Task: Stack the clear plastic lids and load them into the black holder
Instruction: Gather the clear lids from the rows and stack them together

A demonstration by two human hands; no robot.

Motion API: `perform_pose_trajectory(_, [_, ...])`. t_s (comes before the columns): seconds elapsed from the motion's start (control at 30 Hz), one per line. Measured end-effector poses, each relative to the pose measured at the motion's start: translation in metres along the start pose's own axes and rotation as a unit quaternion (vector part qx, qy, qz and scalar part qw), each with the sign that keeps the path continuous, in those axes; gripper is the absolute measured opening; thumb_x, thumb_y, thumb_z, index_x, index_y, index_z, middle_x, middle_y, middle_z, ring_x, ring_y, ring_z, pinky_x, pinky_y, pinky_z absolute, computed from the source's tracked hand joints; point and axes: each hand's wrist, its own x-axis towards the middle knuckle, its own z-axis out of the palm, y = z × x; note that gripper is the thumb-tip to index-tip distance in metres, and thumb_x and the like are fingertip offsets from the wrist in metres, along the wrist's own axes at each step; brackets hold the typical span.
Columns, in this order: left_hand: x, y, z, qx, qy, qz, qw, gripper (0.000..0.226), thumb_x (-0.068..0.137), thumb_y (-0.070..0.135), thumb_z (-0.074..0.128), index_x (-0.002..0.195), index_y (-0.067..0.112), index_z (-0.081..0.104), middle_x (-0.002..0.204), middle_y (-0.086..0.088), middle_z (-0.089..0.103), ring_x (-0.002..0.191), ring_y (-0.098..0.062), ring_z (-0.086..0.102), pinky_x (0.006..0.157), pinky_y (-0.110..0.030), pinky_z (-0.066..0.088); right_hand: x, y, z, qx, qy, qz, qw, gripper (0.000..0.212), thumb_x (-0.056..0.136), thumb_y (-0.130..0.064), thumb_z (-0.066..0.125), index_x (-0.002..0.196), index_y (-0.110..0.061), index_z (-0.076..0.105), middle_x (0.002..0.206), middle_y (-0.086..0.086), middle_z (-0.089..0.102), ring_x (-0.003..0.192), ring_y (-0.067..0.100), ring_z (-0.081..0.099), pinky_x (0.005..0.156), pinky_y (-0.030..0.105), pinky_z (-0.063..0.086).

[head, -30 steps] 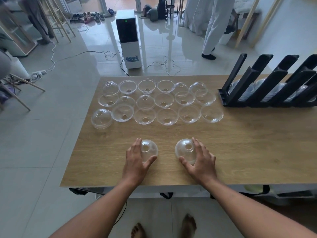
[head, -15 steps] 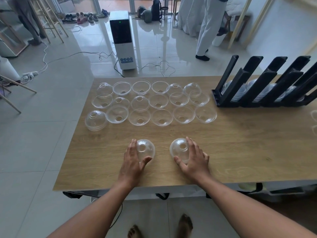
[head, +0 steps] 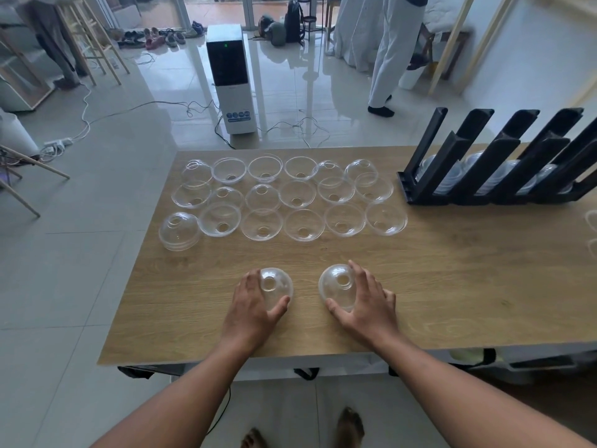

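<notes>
Low in the frame's centre, the left hand (head: pixel 250 302) cups one domed lid (head: pixel 277 284) and the right hand (head: pixel 370 302) cups another lid (head: pixel 336 286), fingers curved around each on the table (head: pixel 452 286).

**Hidden / cut off / unclear**

Black holder (head: pixel 504 163) runs off frame's right edge; total slot count can't be told. Lids inside it (head: pixel 452 182) mostly screened by the slats, number unreadable. Two clear lid rims (head: pixel 592 221) clipped at right edge, mid-height. Left hand (head: pixel 252 302) covers near-left side of its dome lid (head: pixel 276 286); right hand (head: pixel 368 302) hides the right side of the other dome (head: pixel 336 286). Standing person (head: pixel 387 53), top centre-right, cut off above the legs.
</notes>
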Motion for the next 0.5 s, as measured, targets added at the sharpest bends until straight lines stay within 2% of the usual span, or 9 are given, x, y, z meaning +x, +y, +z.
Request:
perform_pose_trajectory(0.13, [0.005, 0.007, 0.000, -0.015, 0.002, -0.031, 0.999, 0.095, 0.073, 0.073, 0.068, 0.144, 0.021, 0.032, 0.135, 0.000, 0.050, 0.120, -0.018, 0.052, 0.087, -0.034, 0.049, -0.001, 0.004, -0.011, 0.012, -0.002, 0.005, 1.000, 0.101, 0.077, -0.088, 0.049, 0.159, -0.042, 0.013, 0.160, -0.007, 0.038, 0.139, 0.016, 0.046, 0.104, 0.045, 0.037])
perform_pose_trajectory(0.27, [0.007, 0.009, -0.001, -0.015, 0.003, -0.049, 0.999, 0.107, 0.066, 0.083, 0.063, 0.147, 0.022, 0.029, 0.139, 0.000, 0.047, 0.123, -0.022, 0.052, 0.088, -0.038, 0.051, 0.014, 0.019, -0.038, 0.057, 0.067, 0.050, 0.995, 0.087, 0.081, -0.081, 0.049, 0.151, -0.031, 0.035, 0.148, -0.001, 0.049, 0.128, 0.023, 0.053, 0.098, 0.046, 0.045])
perform_pose_trajectory(0.33, [0.007, 0.011, -0.002, -0.014, 0.005, -0.055, 0.998, 0.108, 0.065, 0.084, 0.063, 0.147, 0.022, 0.030, 0.138, -0.001, 0.048, 0.122, -0.023, 0.053, 0.088, -0.039, 0.052, 0.033, 0.031, -0.056, 0.040, 0.100, 0.068, 0.992, 0.081, 0.082, -0.073, 0.054, 0.146, -0.026, 0.043, 0.142, 0.002, 0.050, 0.124, 0.026, 0.054, 0.097, 0.046, 0.045])
perform_pose_trajectory(0.4, [0.007, 0.014, -0.003, -0.016, 0.004, -0.061, 0.998, 0.109, 0.065, 0.085, 0.064, 0.147, 0.022, 0.030, 0.139, -0.002, 0.048, 0.121, -0.023, 0.053, 0.088, -0.040, 0.052, 0.057, 0.041, -0.074, -0.002, 0.101, 0.079, 0.992, 0.079, 0.083, -0.066, 0.062, 0.147, -0.025, 0.042, 0.144, 0.004, 0.047, 0.127, 0.028, 0.051, 0.099, 0.046, 0.043])
perform_pose_trajectory(0.5, [0.007, 0.020, -0.004, -0.028, 0.010, -0.073, 0.997, 0.112, 0.063, 0.087, 0.061, 0.148, 0.020, 0.031, 0.141, -0.004, 0.047, 0.124, -0.024, 0.050, 0.091, -0.041, 0.050, 0.097, 0.051, -0.097, -0.071, 0.045, 0.092, 0.992, 0.095, 0.080, -0.070, 0.066, 0.156, -0.028, 0.027, 0.157, 0.005, 0.035, 0.140, 0.028, 0.039, 0.109, 0.046, 0.037])
